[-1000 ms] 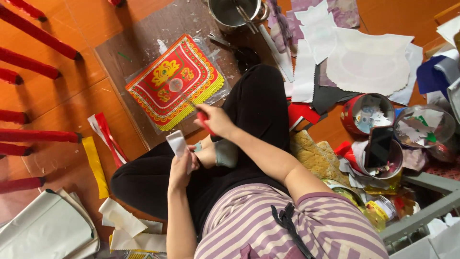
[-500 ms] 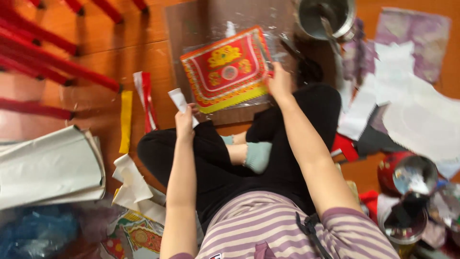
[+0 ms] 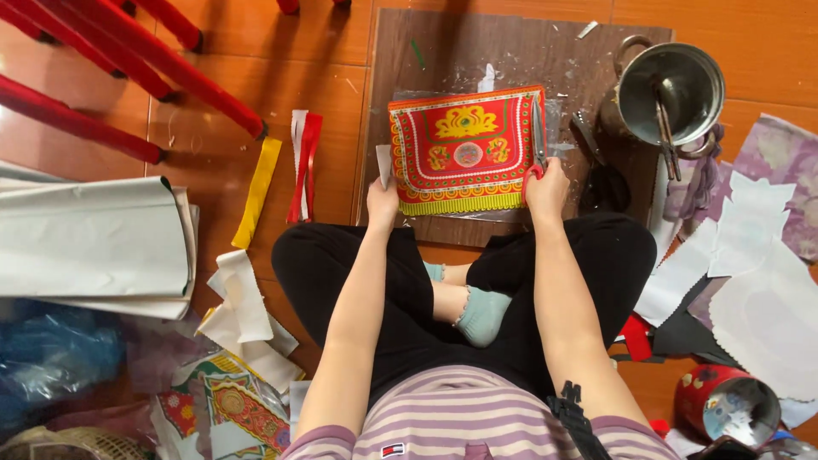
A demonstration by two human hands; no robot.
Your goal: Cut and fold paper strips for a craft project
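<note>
A red and yellow ornate paper sheet [image 3: 464,149] lies on a brown board [image 3: 443,51] on the floor in front of my crossed legs. My left hand [image 3: 383,203] rests at the sheet's lower left corner and holds a small white slip [image 3: 383,164]. At the sheet's lower right corner, my right hand [image 3: 546,189] grips a red-handled cutting tool [image 3: 538,136]. Its blade runs up along the sheet's right edge.
A metal pot [image 3: 669,85] with a utensil in it stands at the board's right end. Red chair legs [image 3: 128,60], white rolled sheets [image 3: 94,247] and coloured strips [image 3: 257,192] lie at left. At right are white and purple paper cut-outs [image 3: 758,255] and a red tin [image 3: 724,405].
My right hand went from my lap out to the sheet's right edge with the tool. My left hand carried the white slip to the sheet's left corner. The view swung to centre the board.
</note>
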